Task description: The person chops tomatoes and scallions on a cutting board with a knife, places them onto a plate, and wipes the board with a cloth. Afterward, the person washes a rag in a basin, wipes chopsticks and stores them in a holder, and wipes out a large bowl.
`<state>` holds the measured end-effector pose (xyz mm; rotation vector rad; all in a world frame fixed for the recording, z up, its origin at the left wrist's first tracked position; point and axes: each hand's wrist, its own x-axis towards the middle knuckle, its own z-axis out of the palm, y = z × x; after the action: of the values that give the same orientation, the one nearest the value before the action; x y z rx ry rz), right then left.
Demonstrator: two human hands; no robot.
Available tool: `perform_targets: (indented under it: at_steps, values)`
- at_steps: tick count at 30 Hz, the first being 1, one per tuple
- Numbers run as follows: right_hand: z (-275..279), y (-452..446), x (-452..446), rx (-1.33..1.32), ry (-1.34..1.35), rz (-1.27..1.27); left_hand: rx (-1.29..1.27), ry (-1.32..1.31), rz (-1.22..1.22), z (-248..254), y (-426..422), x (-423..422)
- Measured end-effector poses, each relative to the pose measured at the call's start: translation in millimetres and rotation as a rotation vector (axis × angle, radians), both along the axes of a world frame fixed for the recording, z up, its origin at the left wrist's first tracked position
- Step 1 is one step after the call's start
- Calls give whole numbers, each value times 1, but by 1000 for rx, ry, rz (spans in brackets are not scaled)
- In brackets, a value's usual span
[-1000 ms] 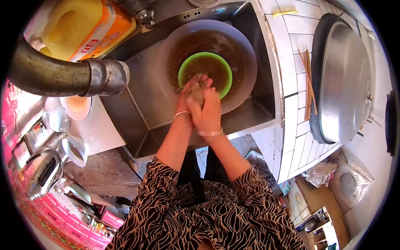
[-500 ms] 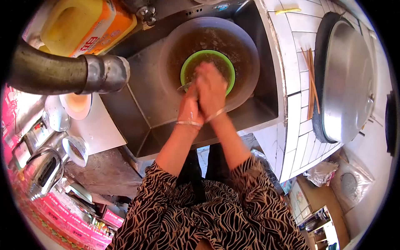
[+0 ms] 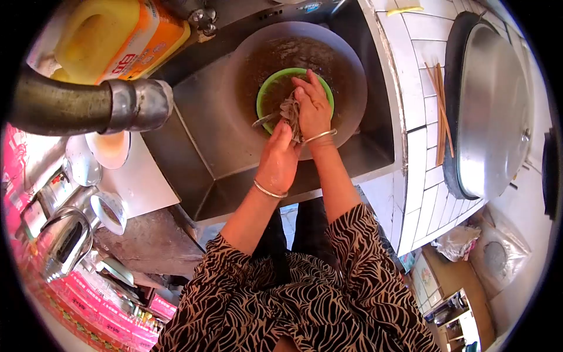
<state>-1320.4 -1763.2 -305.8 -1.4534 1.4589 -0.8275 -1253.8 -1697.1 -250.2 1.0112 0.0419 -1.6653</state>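
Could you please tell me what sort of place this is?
Probably a home kitchen: there is a metal sink with a basin in it, and a large metal lid to the right.

Bright light fills the scene, though its source cannot be made out. The tiles [image 3: 431, 50] glare nearly white, the lid [image 3: 498, 117] carries a broad sheen, and the kettle [image 3: 56, 258] throws hard highlights. The sink [image 3: 196, 120] is dimmer, its right wall in shadow; pale glints mark the water [image 3: 293, 50]. The left hand [image 3: 277, 167] and right hand [image 3: 315, 114] look fairly crisp. Fisheye distortion bows the tile lines, and black fills the corners.
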Motion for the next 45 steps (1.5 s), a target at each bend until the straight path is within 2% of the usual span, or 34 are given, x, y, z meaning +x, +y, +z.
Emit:
perform_targets:
  at_steps: [1, 4, 6, 8, 10, 13, 16, 17, 20, 21, 23, 26, 28, 29, 32, 34, 36, 37, 40, 41, 44, 45]
  values:
    - [1, -7, -1, 30, -29, -71, 65, -37, 38, 0, -2, -3]
    - [48, 29, 10, -93, -117, 113, 167, 201, 9, -13, -14, 20]
    - [67, 52, 19, -122, -34, 84, 115, 179, 91, -10, -20, 22]
    - [54, 42, 19, -205, 44, 106, 97, 160, 89, -7, -18, 20]
    - [9, 19, 4, -284, 125, 189, 83, 120, 22, 0, -6, 8]
    - [18, -9, 0, 52, -34, -23, 80, 96, 41, 1, -2, 1]
    - [46, 27, 7, -82, -119, 119, 43, 236, -2, -11, -14, 17]
    - [62, 39, 13, 39, -292, 82, 5, 289, -6, -16, -21, 30]
    - [56, 41, 13, -236, 51, 129, -104, 45, -49, -4, -15, 22]
    - [22, 33, 10, -97, 137, 212, 109, 191, 15, 4, -11, 11]
    - [45, 1, 0, 78, 32, 128, 80, 84, 0, 20, -9, 1]
    - [61, -3, 1, 128, -116, 62, 5, 19, -50, 16, -12, 1]
    - [63, 31, 8, 99, -206, 101, -67, 22, -87, 0, -19, 18]
    - [67, 43, 8, 70, -160, 129, 93, 201, -9, -4, -29, 33]
    - [61, 39, 9, -27, -53, 181, 48, 260, 6, -9, -16, 23]
    - [39, 13, 5, -16, -19, 182, -108, 157, -48, 1, -1, 9]
    - [34, -9, 8, -17, 79, 108, 98, 172, 52, 2, -6, 3]
    - [35, -12, 8, -12, 132, 74, 105, 106, 55, -1, -9, 1]
    - [48, 18, 9, -95, -2, 152, 37, -12, -60, -6, -9, 18]
    - [61, 28, 7, -151, 2, 228, 81, -6, -21, 7, -24, 23]
    - [71, 41, -1, -353, 95, 340, 126, -100, -241, 27, -39, 46]
    - [66, 41, -3, -442, 82, 329, 127, -76, -244, 33, -42, 45]
